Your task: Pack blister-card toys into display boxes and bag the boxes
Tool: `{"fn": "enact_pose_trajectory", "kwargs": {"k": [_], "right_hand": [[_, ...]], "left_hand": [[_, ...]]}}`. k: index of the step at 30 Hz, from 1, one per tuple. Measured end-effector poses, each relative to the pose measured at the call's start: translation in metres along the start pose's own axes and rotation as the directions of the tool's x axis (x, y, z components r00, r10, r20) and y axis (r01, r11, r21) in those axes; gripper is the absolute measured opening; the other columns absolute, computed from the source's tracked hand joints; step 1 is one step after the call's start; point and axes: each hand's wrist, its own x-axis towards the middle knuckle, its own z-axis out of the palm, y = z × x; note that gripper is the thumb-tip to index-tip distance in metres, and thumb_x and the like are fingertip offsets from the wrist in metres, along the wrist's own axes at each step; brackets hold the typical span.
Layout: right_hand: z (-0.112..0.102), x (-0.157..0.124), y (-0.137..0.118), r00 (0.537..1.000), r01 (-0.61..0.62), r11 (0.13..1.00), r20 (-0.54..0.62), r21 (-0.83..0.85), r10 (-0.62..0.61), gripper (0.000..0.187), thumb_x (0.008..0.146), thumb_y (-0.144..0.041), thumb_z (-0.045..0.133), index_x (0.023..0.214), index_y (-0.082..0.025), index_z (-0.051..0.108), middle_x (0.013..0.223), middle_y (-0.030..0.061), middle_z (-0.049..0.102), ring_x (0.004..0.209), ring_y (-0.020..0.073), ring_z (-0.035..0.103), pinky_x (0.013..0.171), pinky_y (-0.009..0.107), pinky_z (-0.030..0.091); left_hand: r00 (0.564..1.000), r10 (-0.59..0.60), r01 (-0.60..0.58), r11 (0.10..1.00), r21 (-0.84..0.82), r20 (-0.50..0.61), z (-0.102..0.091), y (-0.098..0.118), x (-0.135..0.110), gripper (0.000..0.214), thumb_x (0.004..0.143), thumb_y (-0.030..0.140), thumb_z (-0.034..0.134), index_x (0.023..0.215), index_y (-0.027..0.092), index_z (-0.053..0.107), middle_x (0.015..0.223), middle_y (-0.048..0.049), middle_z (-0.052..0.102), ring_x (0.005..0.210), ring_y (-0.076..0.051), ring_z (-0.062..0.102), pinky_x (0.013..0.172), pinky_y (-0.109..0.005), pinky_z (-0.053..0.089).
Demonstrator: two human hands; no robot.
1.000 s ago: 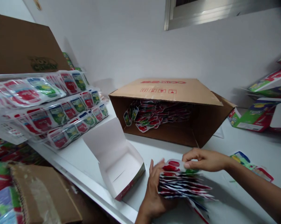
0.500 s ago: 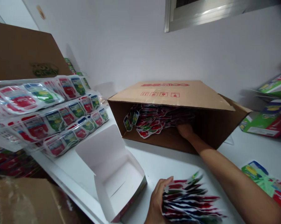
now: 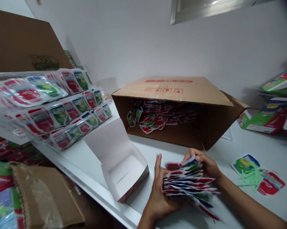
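A thick stack of small colourful packets (image 3: 189, 183), red, green, blue and white, rests on the white table (image 3: 229, 149) near its front edge. My left hand (image 3: 159, 194) cups the stack's left side from below, fingers up along its edge. My right hand (image 3: 205, 163) is closed on the stack's top right, thumb pressing a packet onto it. Behind them a brown cardboard box (image 3: 179, 92) lies on its side, its opening facing me, with more of the same packets (image 3: 155, 116) heaped inside. An empty white carton (image 3: 120, 162) with its lid up stands just left of my left hand.
Clear plastic trays of packets (image 3: 50, 108) are stacked in tiers at the left, below a large brown box (image 3: 21, 44). A taped cardboard box (image 3: 45, 197) sits at lower left. Flat printed cartons (image 3: 269, 117) are piled at right. Loose packets (image 3: 257, 173) lie on the table at right.
My right hand went from the stack into the cardboard box and has come back to the top of the stack. My left hand stayed on the stack throughout.
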Motion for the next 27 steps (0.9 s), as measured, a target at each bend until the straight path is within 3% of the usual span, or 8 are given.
{"fn": "enact_pose_trajectory", "kwargs": {"k": [5,8,10,12,16,19,22,27], "right_hand": [[0.008,0.004,0.005,0.99,-0.047,0.979,0.137,0.197,0.02,0.034,0.081,-0.052,0.044,0.064,-0.024,0.034,0.068,0.006,0.065,0.057,0.0192,0.057,0.057,0.033,0.046],[0.002,0.036,0.0,0.985,0.072,0.981,0.166,-0.181,-0.041,0.045,0.093,-0.056,0.025,0.066,-0.023,0.04,0.067,0.0061,0.066,0.056,0.019,0.061,0.057,0.033,0.049],[-0.001,0.068,-0.004,0.978,0.205,0.816,0.141,-0.54,-0.152,0.046,0.095,-0.054,0.025,0.071,-0.022,0.047,0.071,0.0066,0.068,0.06,0.0196,0.064,0.06,0.033,0.051],[0.0,0.104,-0.006,0.954,0.277,0.621,0.133,-0.733,-0.268,0.038,0.094,-0.049,0.037,0.078,-0.02,0.056,0.079,0.008,0.069,0.069,0.0219,0.065,0.067,0.037,0.051],[0.02,0.168,-0.003,0.893,0.395,0.413,0.239,-0.821,-0.381,0.017,0.088,-0.026,0.052,0.096,-0.019,0.065,0.111,0.0122,0.066,0.106,0.0296,0.057,0.096,0.048,0.039],[0.038,0.197,0.002,0.837,0.501,0.283,0.375,-0.818,-0.398,0.02,0.085,-0.011,0.052,0.095,-0.019,0.067,0.124,0.0101,0.062,0.118,0.028,0.05,0.107,0.047,0.029],[0.04,0.202,0.003,0.8,0.552,0.198,0.448,-0.81,-0.4,0.02,0.087,-0.009,0.048,0.087,-0.018,0.065,0.118,0.0092,0.066,0.115,0.0246,0.052,0.105,0.043,0.033],[0.012,0.159,-0.001,0.798,0.503,0.118,0.407,-0.856,-0.444,0.021,0.095,-0.018,0.041,0.096,-0.018,0.062,0.121,0.0108,0.063,0.113,0.0239,0.052,0.097,0.041,0.04]], "left_hand": [[0.998,-0.061,0.061,0.993,-0.102,0.008,0.001,0.001,-0.008,0.088,0.061,0.018,0.077,0.137,0.023,0.033,0.12,-0.0088,0.064,0.105,-0.03,0.065,0.102,-0.046,0.048],[0.996,-0.079,0.088,0.967,-0.24,0.047,0.002,0.001,-0.009,0.122,0.056,0.014,0.079,0.148,0.025,-0.001,0.117,-0.0059,0.068,0.101,-0.028,0.067,0.105,-0.043,0.046],[0.989,-0.122,0.141,0.941,-0.306,0.082,0.001,0.004,-0.007,0.113,0.057,0.014,0.08,0.147,0.026,0.013,0.119,-0.0059,0.068,0.104,-0.029,0.067,0.104,-0.042,0.047],[0.984,-0.157,0.178,0.926,-0.333,0.089,-0.001,0.011,-0.004,0.085,0.058,0.014,0.077,0.135,0.023,0.041,0.12,-0.0072,0.067,0.106,-0.03,0.066,0.097,-0.038,0.052],[0.968,-0.24,0.252,0.914,-0.319,0.076,-0.006,0.024,0.002,0.055,0.062,0.015,0.073,0.116,0.019,0.062,0.109,-0.0075,0.071,0.097,-0.029,0.068,0.087,-0.035,0.056],[0.941,-0.327,0.337,0.886,-0.318,0.087,-0.008,0.024,0.003,0.048,0.062,0.02,0.076,0.109,0.02,0.067,0.102,-0.0056,0.073,0.091,-0.028,0.069,0.082,-0.033,0.057],[0.928,-0.355,0.373,0.871,-0.32,0.116,-0.008,0.02,0.002,0.05,0.059,0.021,0.077,0.108,0.02,0.067,0.1,-0.0053,0.073,0.091,-0.028,0.069,0.084,-0.033,0.056],[0.955,-0.284,0.298,0.909,-0.291,0.09,-0.002,0.014,-0.002,0.056,0.055,0.015,0.076,0.108,0.016,0.061,0.105,-0.008,0.071,0.093,-0.027,0.068,0.084,-0.032,0.055]]}}
